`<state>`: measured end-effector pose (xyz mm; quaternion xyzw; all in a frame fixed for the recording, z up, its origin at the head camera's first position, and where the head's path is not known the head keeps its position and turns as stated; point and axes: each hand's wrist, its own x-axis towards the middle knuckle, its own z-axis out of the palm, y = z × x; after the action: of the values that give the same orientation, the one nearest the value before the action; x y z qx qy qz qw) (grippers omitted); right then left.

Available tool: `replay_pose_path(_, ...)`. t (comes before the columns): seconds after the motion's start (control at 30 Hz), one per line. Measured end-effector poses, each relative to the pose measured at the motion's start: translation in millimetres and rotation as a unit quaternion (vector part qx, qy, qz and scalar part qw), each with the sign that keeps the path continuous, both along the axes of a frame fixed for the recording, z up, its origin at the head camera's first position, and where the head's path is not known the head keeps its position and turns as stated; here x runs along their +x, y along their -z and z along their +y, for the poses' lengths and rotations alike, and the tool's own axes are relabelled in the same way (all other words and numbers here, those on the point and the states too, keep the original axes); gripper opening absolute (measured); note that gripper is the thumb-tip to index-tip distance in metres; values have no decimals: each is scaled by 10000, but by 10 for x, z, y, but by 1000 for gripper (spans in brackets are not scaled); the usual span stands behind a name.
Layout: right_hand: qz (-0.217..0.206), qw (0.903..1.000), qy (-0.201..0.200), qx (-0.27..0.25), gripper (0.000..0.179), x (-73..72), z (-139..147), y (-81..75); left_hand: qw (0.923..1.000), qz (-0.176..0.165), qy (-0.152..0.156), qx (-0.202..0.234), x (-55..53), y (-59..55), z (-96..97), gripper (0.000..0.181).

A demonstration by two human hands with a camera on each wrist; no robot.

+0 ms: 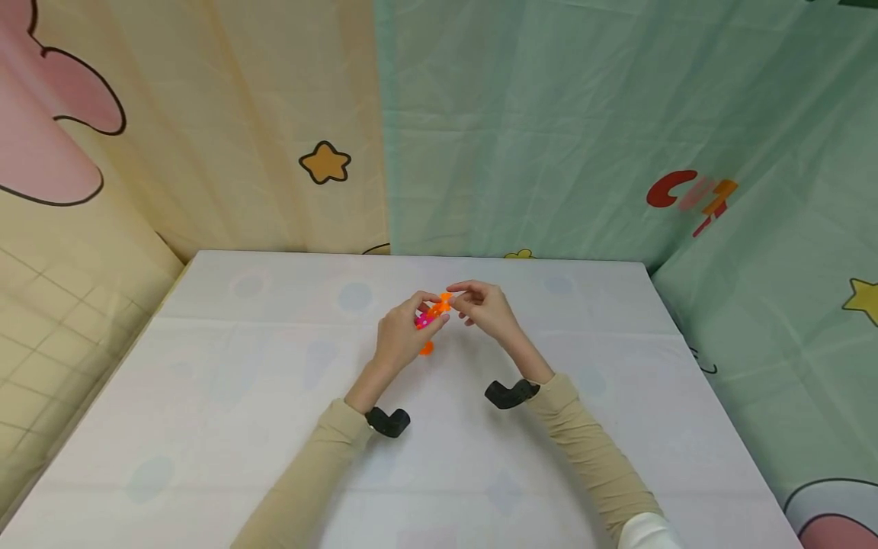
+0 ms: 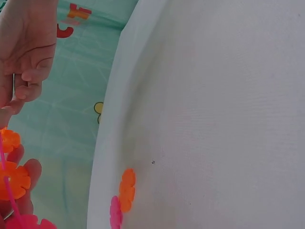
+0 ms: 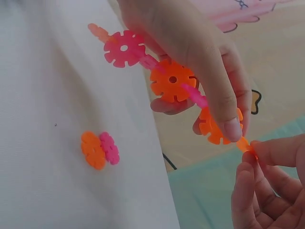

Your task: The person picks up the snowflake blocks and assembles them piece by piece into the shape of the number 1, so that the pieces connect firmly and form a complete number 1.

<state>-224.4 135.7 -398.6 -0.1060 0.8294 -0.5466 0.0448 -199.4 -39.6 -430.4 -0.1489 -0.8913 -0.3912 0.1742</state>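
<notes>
A chain of slotted flower-shaped plastic discs, orange and pink, runs from the upper left to the lower right in the right wrist view. My left hand [image 1: 401, 332] grips it, its thumb lying over an orange disc [image 3: 208, 125] close to one end. Farther along are another orange disc [image 3: 164, 90] and a pink disc [image 3: 116, 53]. At the near end, the thumb and fingertips of my right hand [image 1: 487, 309] pinch a small orange disc [image 3: 243, 144], seen edge-on and meeting the one under the left thumb. The right fingers partly cover it.
On the white table [image 1: 261, 427] lie a loose orange disc [image 3: 92, 150] and a pink disc [image 3: 110, 148], side by side. Behind the table's far edge hang a cream curtain [image 1: 240, 114] and a green curtain [image 1: 535, 122].
</notes>
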Motion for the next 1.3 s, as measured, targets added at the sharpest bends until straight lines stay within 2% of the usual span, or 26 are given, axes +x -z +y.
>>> replay_pose_path(0.33,121,9998,96,98,29,-3,-54,82,9996,72,-286,20,-30,32,-120,26)
replay_pose_path(0.63,90,9993,215,295,29,-10,-99,224,9989,-159,-429,90,-24,27,-258,25)
replay_pose_path(0.83,58,9986,104,514,33,-7,-133,335,9982,-178,-560,113,-25,36,-349,25)
replay_pose_path(1.03,-93,9968,82,794,35,-5,-193,408,9980,-217,-574,169,-36,50,-405,25)
replay_pose_path(1.3,20,9931,-117,1167,35,7,-273,478,9978,-296,-529,280,-38,52,-448,26)
